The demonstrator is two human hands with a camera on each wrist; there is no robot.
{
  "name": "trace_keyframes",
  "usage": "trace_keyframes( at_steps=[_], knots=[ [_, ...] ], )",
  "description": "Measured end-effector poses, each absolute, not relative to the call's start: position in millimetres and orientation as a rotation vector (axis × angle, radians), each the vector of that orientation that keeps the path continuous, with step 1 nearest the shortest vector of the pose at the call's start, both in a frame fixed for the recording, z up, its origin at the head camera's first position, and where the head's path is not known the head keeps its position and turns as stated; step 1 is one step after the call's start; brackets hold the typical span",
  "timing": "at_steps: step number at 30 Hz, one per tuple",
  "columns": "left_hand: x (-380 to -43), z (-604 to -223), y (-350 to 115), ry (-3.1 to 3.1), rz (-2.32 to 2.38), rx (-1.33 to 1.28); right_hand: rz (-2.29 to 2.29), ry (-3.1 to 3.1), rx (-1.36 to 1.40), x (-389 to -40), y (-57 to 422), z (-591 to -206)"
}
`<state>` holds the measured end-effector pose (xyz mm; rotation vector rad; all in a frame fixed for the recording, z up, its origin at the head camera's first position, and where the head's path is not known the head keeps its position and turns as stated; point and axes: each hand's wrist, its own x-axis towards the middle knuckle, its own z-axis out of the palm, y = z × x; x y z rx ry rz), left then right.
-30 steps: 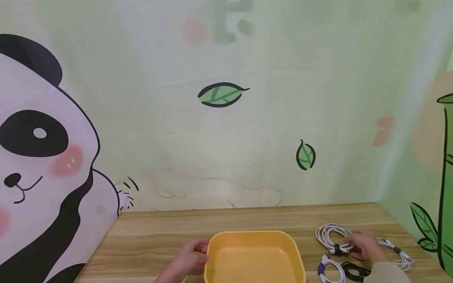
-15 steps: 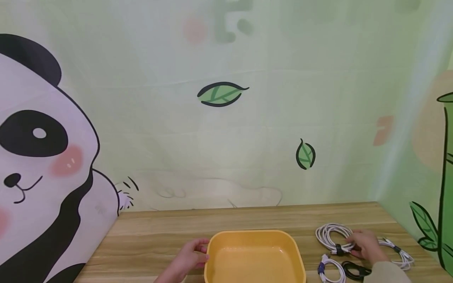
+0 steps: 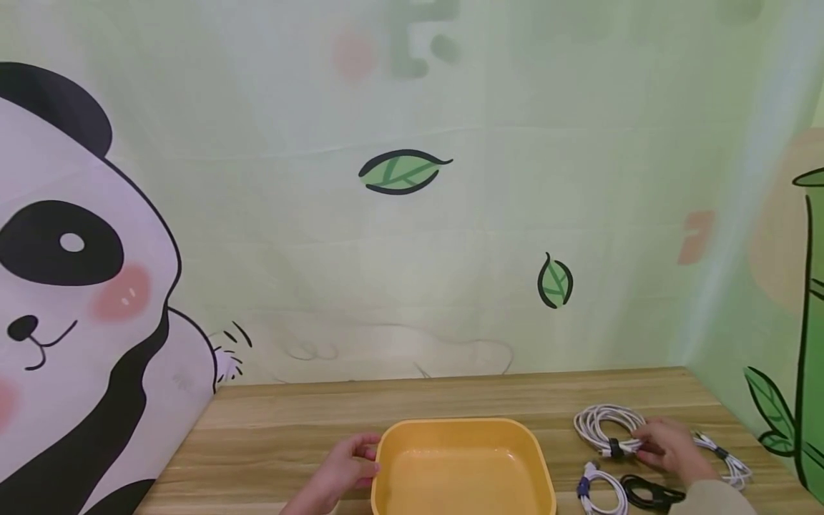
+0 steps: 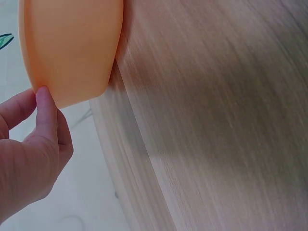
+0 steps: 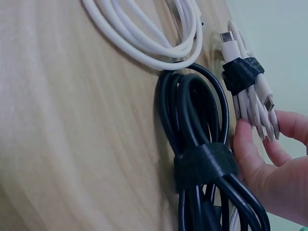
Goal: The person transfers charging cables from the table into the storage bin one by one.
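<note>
Your left hand (image 3: 344, 465) is at the left edge of a yellow tray (image 3: 466, 476), which sits at the front middle of a wood-grain tabletop (image 3: 290, 415). The thumb presses the tray's outer wall near a corner and a finger lies across the rim, so the hand is clamped on that edge.

Your right hand (image 3: 669, 450), with a pale sleeve (image 3: 714, 498) behind it, pinches the right side of the large white coil (image 3: 588, 433), to the right of the tray. The thumb is on one side of the loops, fingers on the other. A black strap (image 5: 243, 75) binds this coil, and two plugs stick out beside the strap. You cannot tell from these views whether the coil is lifted.

Nearer to you lies a small white coil (image 3: 621, 493) with a blue strap (image 3: 584, 488). Just to its right is a black cable (image 3: 650, 495), gathered by its own strap (image 5: 204, 166). To the right of your right hand lies another white cable (image 3: 734, 463).

Behind the tabletop, a pale green wall (image 3: 450, 250) shows a drawn panda (image 3: 148, 343) at left and two leaves (image 3: 407, 172).
</note>
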<state>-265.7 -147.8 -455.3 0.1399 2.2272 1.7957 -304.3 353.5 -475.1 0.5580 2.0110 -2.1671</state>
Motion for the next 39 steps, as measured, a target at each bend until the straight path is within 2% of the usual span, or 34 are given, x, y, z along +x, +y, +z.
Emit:
trace_keyframes(
  at_steps=[39],
  knots=[
    [-265, -455, -148, 2.24, 1.793, 0.138, -2.234, 1.917, 0.477, -302, 351, -464]
  ],
)
